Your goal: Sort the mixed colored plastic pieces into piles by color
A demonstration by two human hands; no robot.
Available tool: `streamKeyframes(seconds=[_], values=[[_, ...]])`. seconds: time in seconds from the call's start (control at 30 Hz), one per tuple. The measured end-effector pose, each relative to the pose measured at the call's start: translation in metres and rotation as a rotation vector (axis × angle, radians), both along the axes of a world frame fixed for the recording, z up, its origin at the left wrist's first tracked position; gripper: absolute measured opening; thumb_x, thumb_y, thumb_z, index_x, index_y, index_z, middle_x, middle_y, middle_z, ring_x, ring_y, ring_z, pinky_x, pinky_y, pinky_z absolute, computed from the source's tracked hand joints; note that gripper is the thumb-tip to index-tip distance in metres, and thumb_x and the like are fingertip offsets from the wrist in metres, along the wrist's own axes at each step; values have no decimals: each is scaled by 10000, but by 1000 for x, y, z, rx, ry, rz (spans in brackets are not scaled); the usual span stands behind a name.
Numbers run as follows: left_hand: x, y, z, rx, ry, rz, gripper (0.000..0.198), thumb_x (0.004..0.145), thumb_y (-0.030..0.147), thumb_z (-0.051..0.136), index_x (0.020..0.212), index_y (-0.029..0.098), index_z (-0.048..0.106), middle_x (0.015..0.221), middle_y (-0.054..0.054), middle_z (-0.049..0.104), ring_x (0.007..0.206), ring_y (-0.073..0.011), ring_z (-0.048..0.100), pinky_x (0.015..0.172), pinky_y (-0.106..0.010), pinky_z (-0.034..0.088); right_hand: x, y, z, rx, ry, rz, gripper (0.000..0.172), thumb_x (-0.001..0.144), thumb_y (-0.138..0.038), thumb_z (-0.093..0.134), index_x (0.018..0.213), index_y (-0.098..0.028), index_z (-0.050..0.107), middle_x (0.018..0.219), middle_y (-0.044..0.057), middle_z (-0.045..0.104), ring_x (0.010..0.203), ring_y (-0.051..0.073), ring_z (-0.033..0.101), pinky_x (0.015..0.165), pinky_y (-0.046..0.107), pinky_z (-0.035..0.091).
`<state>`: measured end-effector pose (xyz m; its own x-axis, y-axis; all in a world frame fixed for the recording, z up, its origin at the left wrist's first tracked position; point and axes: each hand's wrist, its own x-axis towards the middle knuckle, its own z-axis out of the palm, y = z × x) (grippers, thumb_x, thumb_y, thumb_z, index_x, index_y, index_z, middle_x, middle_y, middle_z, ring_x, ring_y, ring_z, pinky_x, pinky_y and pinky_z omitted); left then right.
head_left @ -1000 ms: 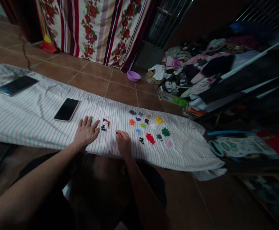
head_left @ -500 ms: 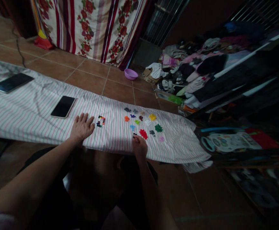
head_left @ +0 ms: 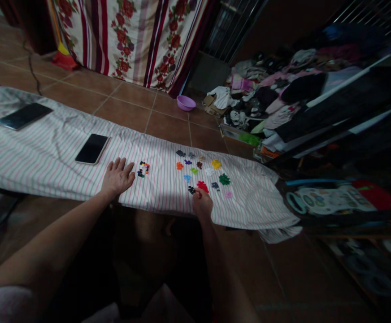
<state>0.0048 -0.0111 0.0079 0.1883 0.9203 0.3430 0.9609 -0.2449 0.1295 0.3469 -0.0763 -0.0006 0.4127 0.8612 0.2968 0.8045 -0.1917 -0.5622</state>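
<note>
My left hand (head_left: pixel 118 177) lies flat with its fingers spread on the striped cloth. Just right of it is a small ring-shaped arrangement of multicoloured pieces (head_left: pixel 143 169). My right hand (head_left: pixel 202 205) is pinched closed at the front edge of the red pile (head_left: pixel 202 185), beside the black pile (head_left: pixel 191 189). What its fingertips hold, if anything, is too small to make out. Around it lie more little piles sorted by colour, among them orange (head_left: pixel 180 166), light blue (head_left: pixel 187 178), lime green (head_left: pixel 194 171), yellow (head_left: pixel 216 163), dark green (head_left: pixel 224 179) and pink (head_left: pixel 228 194).
A phone (head_left: pixel 92 149) and a dark tablet-like slab (head_left: pixel 24 116) rest on the striped cloth (head_left: pixel 57 175) to the left. Beyond the narrow table, a purple basin (head_left: pixel 186 103) stands on the tiled floor. Heaped clothes (head_left: pixel 269 98) and a shelf fill the right side.
My right hand has shifted slightly right, from over the black pile to the edge of the red one, uncovering the black pieces. My left hand stays flat in place.
</note>
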Motion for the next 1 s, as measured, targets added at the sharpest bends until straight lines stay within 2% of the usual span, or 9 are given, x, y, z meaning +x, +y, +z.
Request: streamKeyframes(seconds=[0.37, 0.57, 0.73, 0.9, 1.0], values=[[1, -1, 2, -36, -84, 5, 466, 917, 395, 369, 1329, 242, 522, 1464, -119, 450, 1395, -332, 322, 1121, -533, 225, 2, 0, -3, -8, 33, 16, 364, 760, -310, 420, 916, -180, 722, 896, 90, 706, 854, 224, 624, 839, 382, 497], [2, -2, 7, -64, -90, 4, 468, 922, 381, 366, 1324, 207, 531, 1463, -142, 441, 1392, -336, 328, 1127, -520, 221, 3, -2, -3, -15, 48, 27, 386, 767, -316, 421, 959, -179, 727, 951, 92, 718, 898, 223, 638, 866, 371, 498], [2, -1, 5, -45, -54, 8, 472, 930, 390, 358, 1328, 199, 527, 1455, -151, 449, 1388, -334, 340, 1125, -522, 230, 7, -3, -4, -59, 79, 14, 425, 757, -324, 423, 1001, -151, 724, 959, 108, 725, 893, 234, 646, 870, 383, 496], [2, 0, 2, -48, -62, 11, 479, 924, 388, 375, 1330, 186, 531, 1457, -167, 446, 1385, -344, 344, 1123, -528, 234, 5, -3, -2, -17, 173, -12, 446, 756, -382, 455, 1015, -129, 716, 859, 116, 723, 775, 240, 644, 788, 394, 506], [2, 0, 4, -46, -59, 7, 478, 924, 388, 380, 1328, 183, 535, 1448, -171, 456, 1384, -347, 346, 1121, -526, 238, -4, -2, 5, 61, 207, -9, 428, 767, -400, 465, 994, -132, 710, 883, 116, 720, 783, 229, 639, 771, 370, 505]])
